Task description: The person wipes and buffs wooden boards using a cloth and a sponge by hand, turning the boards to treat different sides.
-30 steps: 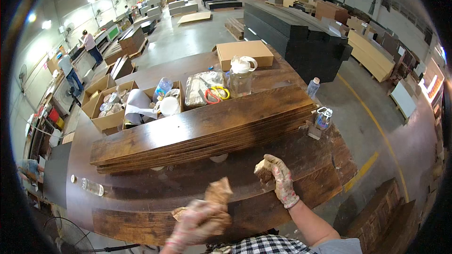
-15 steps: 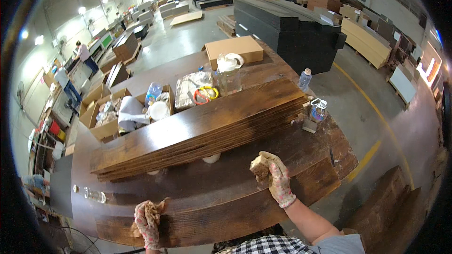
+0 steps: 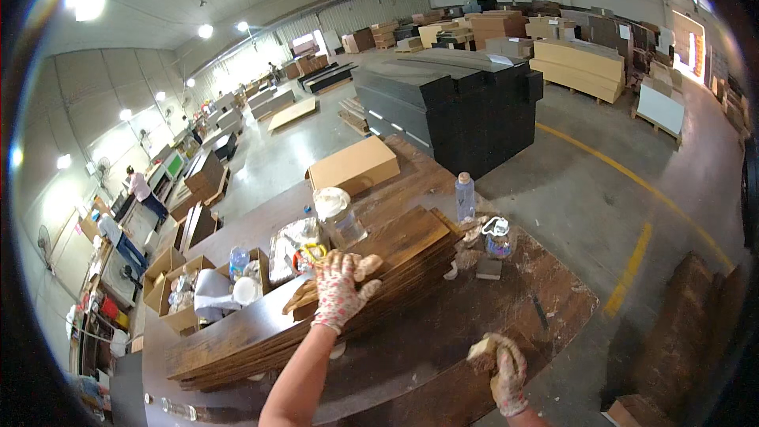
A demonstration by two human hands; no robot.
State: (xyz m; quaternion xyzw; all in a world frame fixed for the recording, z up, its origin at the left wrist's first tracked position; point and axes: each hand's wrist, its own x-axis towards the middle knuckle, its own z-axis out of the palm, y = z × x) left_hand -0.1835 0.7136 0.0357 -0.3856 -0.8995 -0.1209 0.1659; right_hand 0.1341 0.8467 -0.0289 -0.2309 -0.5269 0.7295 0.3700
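Head view: the gloved left hand (image 3: 341, 289) lies flat and spread on the stack of dark brown wooden boards (image 3: 316, 312), while at five o'clock the right hand (image 3: 506, 372) grips what seems a tan sponge (image 3: 482, 345) over the dark, stained surface (image 3: 443, 348), apparently mid-wipe.
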